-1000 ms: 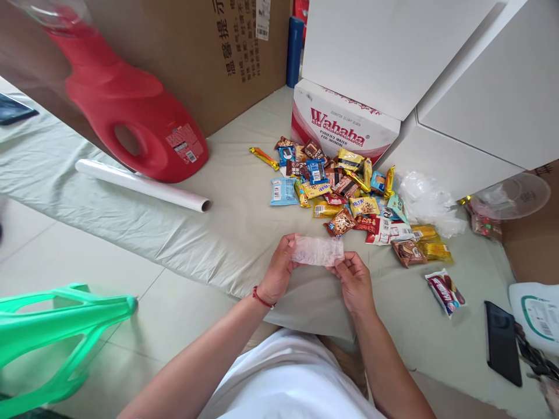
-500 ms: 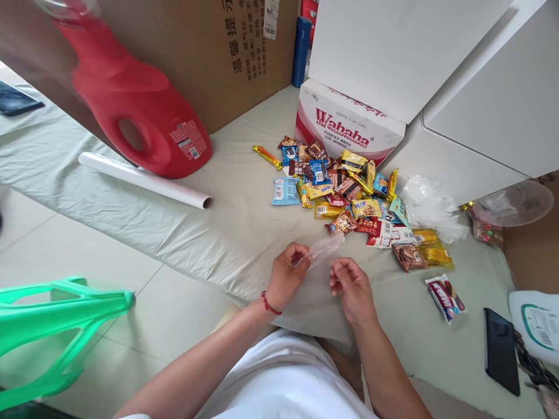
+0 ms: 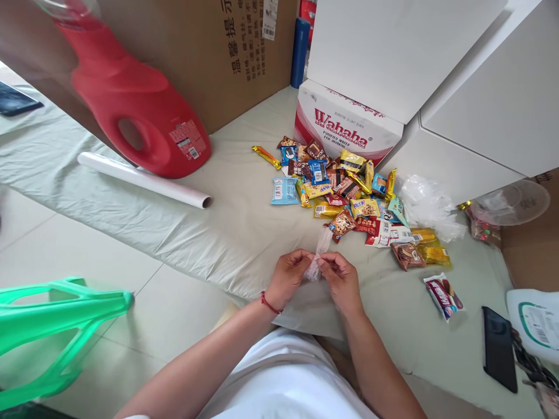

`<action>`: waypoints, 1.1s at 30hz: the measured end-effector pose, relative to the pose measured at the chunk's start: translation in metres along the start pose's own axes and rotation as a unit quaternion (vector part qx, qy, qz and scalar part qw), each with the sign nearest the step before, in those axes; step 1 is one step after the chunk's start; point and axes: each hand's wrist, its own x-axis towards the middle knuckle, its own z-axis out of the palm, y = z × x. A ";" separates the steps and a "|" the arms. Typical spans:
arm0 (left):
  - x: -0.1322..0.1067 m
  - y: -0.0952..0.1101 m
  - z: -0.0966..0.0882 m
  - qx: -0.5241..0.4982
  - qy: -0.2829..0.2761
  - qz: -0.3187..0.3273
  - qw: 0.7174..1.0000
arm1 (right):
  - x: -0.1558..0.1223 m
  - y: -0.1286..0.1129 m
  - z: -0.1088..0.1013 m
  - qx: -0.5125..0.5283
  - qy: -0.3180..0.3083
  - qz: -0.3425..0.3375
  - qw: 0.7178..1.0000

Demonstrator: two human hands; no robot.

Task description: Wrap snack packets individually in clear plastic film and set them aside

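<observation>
A thin clear plastic bag [image 3: 322, 243], bunched lengthwise, is pinched between both hands above the cloth. My left hand [image 3: 288, 275], with a red string bracelet at the wrist, grips its left side with thumb and fingertips. My right hand [image 3: 343, 279] pinches the same bag from the right, its fingertips close to those of the left. The bag's upper end reaches up beside a brown cookie packet [image 3: 342, 225]. Just beyond the hands lies a loose heap of small wrapped snacks [image 3: 321, 190] in yellow, blue, brown and red.
Behind the snacks stands a Wahaha water carton [image 3: 345, 125]. More crumpled clear bags [image 3: 430, 206] lie right of the heap. A white roll [image 3: 144, 180] and a red jug [image 3: 144, 110] are at left. A phone [image 3: 499, 349] lies at right; a green stool [image 3: 65, 326] stands on the floor.
My right hand has moved left and closed on the plastic bag, which only my left hand held before. The bag has turned from slanting right to nearly upright.
</observation>
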 end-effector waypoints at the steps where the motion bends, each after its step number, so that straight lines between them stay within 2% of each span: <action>1: 0.001 0.000 0.000 -0.013 0.002 -0.007 1.000 | 0.000 0.001 -0.002 0.023 0.000 0.014 1.000; 3: 0.002 -0.001 -0.001 -0.046 0.013 -0.026 0.999 | 0.000 0.002 -0.006 0.043 0.011 0.029 0.999; 5: 0.003 -0.001 -0.002 -0.076 0.026 -0.043 0.996 | -0.003 0.002 -0.008 0.021 0.030 0.008 0.999; 7: 0.002 -0.001 -0.002 -0.091 0.037 -0.038 0.994 | -0.008 0.000 -0.008 -0.038 0.020 -0.057 0.997; 10: 0.000 0.001 0.002 -0.090 0.057 -0.009 0.994 | -0.015 -0.004 -0.004 -0.134 -0.028 -0.164 0.977; 12: -0.003 0.002 0.005 -0.095 0.056 -0.011 0.994 | -0.018 -0.005 -0.001 -0.162 -0.026 -0.183 0.969; 15: -0.004 0.005 0.006 -0.120 0.049 -0.029 0.991 | -0.018 -0.005 0.000 -0.115 -0.010 -0.138 0.984; 18: -0.004 0.007 0.002 -0.156 0.057 -0.042 0.985 | -0.015 -0.004 -0.004 0.020 -0.005 -0.051 0.999; 21: -0.004 0.009 -0.003 -0.183 0.056 -0.054 0.980 | -0.013 -0.002 -0.011 0.133 0.037 0.021 0.990; 24: -0.005 0.010 -0.010 -0.215 0.036 -0.058 0.974 | -0.013 0.000 -0.023 0.197 0.081 0.057 0.975; 29: -0.006 0.010 -0.018 -0.264 0.002 -0.062 0.963 | -0.017 -0.001 -0.045 0.194 0.034 0.092 0.976; 33: -0.009 0.010 -0.016 -0.233 -0.016 -0.046 0.971 | -0.011 -0.010 -0.052 0.148 0.031 0.077 0.986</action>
